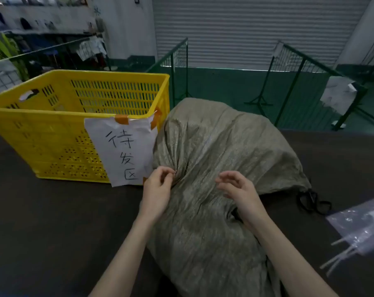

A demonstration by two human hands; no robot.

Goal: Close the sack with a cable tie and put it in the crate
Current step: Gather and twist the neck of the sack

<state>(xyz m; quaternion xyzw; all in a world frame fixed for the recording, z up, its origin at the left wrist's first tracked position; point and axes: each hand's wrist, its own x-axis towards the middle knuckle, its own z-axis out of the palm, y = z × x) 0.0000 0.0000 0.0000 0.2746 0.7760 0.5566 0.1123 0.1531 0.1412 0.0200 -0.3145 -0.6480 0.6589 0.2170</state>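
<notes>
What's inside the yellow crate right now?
Only the crate's perforated inner walls show; nothing rises above its rim. Its near wall and the taped paper sign cover the bottom.

A dark table (42, 221) fills the near part of the scene. At its right edge lies a clear plastic bag (362, 224) with white strips (338, 254) sticking out toward the near side. A tangle of black cord (312, 202) lies just left of that bag. Beyond the table, green wire-mesh barriers (293, 67) stand on a green floor before a grey roller shutter (257, 28). Far left, clothing hangs on racks (8, 48).
</notes>
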